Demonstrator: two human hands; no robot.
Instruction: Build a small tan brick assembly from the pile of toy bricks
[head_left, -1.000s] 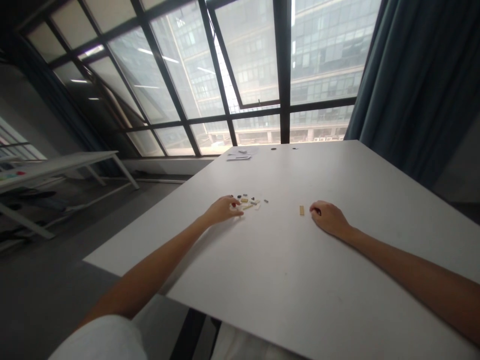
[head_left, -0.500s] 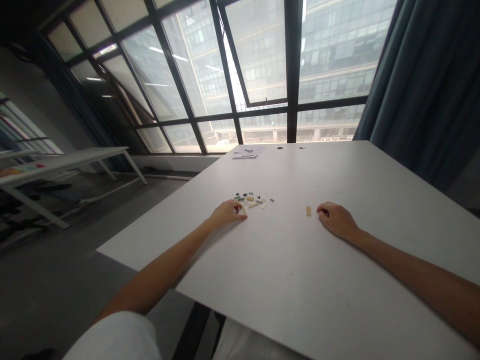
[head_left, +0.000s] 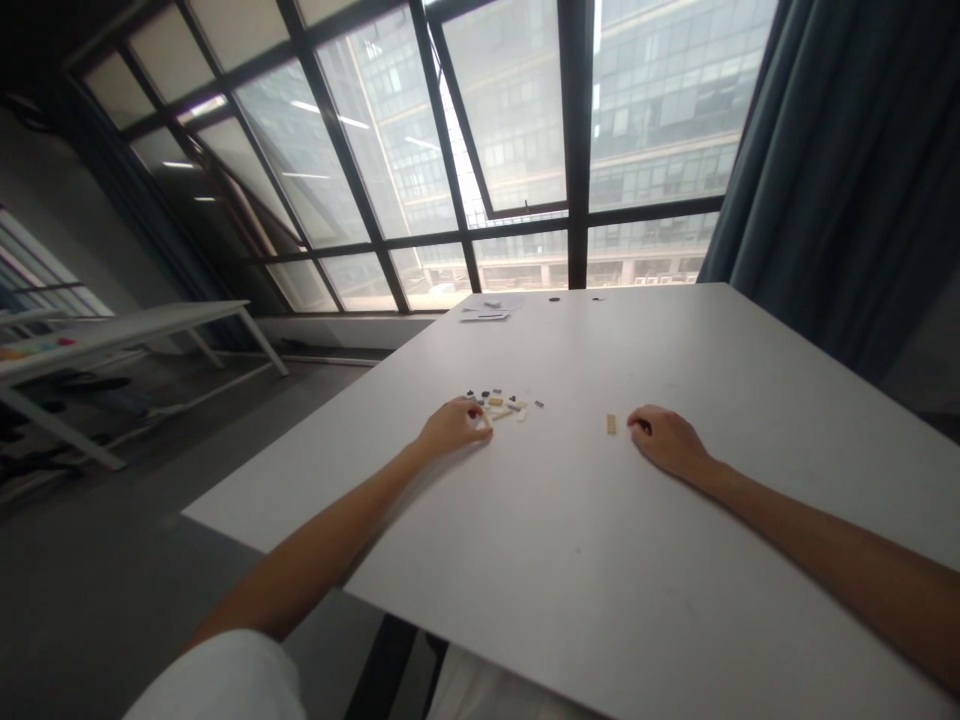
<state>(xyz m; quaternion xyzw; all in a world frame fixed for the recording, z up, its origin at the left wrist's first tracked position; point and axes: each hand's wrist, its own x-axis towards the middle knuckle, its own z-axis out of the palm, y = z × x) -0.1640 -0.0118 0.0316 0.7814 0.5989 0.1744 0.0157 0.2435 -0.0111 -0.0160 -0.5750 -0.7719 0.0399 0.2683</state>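
At the near left side of a small pile of toy building bricks [head_left: 496, 403] is my left hand [head_left: 453, 428]. Its thumb and fingertips are closed on a slim tan brick [head_left: 487, 419], partly covered by the fingers. My right hand [head_left: 667, 437] rests on the table with its fingers curled in, and nothing shows in them. Just left of its fingertips, without touching them, a tan studded plate [head_left: 611, 424] lies flat. The pile mixes tan, white, grey and black pieces; one small grey piece [head_left: 539, 404] lies a little to its right.
Both forearms lie over a large white table [head_left: 570, 560]. Papers [head_left: 486, 312] lie at its far left corner, and a small dark round object [head_left: 554, 299] sits by the far edge. Windows and a blue curtain [head_left: 817, 200] stand beyond; another white table [head_left: 142, 312] is at left.
The view has shifted slightly, moving the scene a little left in the picture. Both hands keep nearly the same pose, the left still gripping the tan brick.
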